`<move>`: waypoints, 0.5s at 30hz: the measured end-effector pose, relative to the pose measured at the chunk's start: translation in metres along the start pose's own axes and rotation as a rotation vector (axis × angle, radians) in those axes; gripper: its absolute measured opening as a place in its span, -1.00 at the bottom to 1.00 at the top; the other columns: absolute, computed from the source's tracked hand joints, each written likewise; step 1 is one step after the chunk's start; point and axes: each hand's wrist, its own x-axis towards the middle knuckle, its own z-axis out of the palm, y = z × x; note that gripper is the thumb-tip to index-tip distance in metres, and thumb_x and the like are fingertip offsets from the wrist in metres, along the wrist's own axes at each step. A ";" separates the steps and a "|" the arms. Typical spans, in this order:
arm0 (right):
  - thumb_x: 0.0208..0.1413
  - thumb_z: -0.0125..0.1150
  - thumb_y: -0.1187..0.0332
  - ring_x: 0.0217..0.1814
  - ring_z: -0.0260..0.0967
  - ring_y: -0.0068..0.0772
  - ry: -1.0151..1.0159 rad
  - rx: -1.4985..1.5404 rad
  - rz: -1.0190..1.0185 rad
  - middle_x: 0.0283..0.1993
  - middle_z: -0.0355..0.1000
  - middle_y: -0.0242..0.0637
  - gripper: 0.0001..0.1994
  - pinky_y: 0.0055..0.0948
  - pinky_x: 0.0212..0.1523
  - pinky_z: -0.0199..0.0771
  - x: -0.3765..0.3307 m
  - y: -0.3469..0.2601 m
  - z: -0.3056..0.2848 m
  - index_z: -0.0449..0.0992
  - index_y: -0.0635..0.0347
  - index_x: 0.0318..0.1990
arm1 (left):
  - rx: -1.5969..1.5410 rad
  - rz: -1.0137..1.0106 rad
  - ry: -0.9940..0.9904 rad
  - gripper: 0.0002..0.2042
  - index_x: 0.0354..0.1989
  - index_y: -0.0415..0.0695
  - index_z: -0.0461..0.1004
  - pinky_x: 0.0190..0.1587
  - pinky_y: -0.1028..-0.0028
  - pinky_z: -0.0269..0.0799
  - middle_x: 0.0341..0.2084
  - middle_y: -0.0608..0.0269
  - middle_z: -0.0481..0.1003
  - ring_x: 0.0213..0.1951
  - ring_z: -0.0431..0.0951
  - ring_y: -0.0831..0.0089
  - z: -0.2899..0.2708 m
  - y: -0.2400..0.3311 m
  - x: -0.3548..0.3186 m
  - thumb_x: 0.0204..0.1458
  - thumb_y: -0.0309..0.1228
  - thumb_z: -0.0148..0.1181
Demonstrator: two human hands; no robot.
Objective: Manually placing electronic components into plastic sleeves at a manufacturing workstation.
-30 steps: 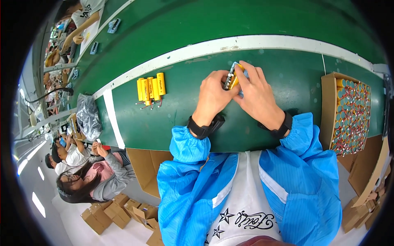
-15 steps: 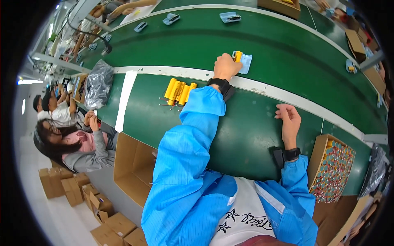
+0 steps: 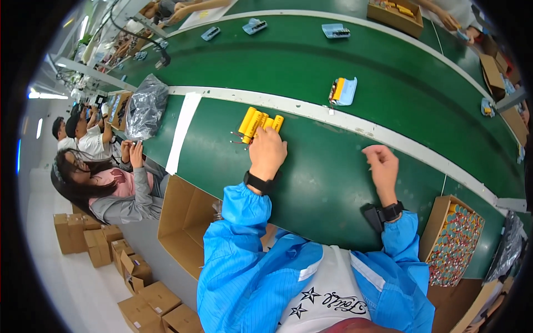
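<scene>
My left hand (image 3: 268,152) is closed over the near ends of a small group of yellow cylindrical battery packs (image 3: 254,123) with thin wire leads. Its fingertips pinch one pack at the right of the group, and my palm partly covers them. My right hand (image 3: 383,171) hovers over the green table with loosely bent fingers, a gap by the thumb and nothing in it. Beyond the white rail, a light blue plastic case (image 3: 348,91) holding a yellow battery pack lies on the green conveyor belt, apart from both hands.
A cardboard box (image 3: 438,222) full of upright wired packs stands at the right. An open carton (image 3: 180,222) sits at the left near edge. More blue cases (image 3: 336,31) lie on the belt. A white strip (image 3: 183,133) and a grey plastic bag (image 3: 147,108) are left, near a seated person (image 3: 111,188).
My left hand has let go of the blue case with the battery pack on the belt and come back to the yellow packs. My right hand has barely moved.
</scene>
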 end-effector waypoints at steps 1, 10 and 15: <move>0.18 0.16 0.42 -0.41 0.33 -0.75 -0.007 -0.002 -0.019 -0.34 0.53 -0.44 -0.91 -0.71 -0.48 0.30 0.002 0.001 0.010 0.57 0.22 -0.29 | 0.006 -0.043 -0.022 -0.54 -0.21 -0.31 0.41 -0.30 0.21 0.56 -0.29 -0.07 0.48 -0.30 0.59 0.01 0.001 -0.001 -0.002 -0.16 -0.24 0.41; 0.14 0.20 0.40 -0.42 0.35 -0.72 -0.339 0.077 0.052 -0.37 0.52 -0.43 -0.88 -0.70 -0.50 0.32 0.000 -0.016 0.062 0.56 0.21 -0.20 | -0.013 -0.038 -0.144 -0.68 -0.42 -0.27 0.50 -0.28 0.14 0.54 -0.20 -0.10 0.49 -0.27 0.57 -0.07 0.001 -0.008 0.006 -0.10 -0.22 0.36; 0.23 0.13 0.28 -0.41 0.40 -0.66 -0.359 0.192 0.073 -0.35 0.52 -0.38 -0.78 -0.68 -0.49 0.38 0.004 -0.032 0.057 0.49 0.22 -0.09 | -0.224 0.207 -0.276 -0.74 -0.41 -0.22 0.56 -0.22 0.19 0.48 -0.24 0.00 0.48 -0.25 0.55 0.03 -0.025 0.002 0.010 -0.09 -0.25 0.35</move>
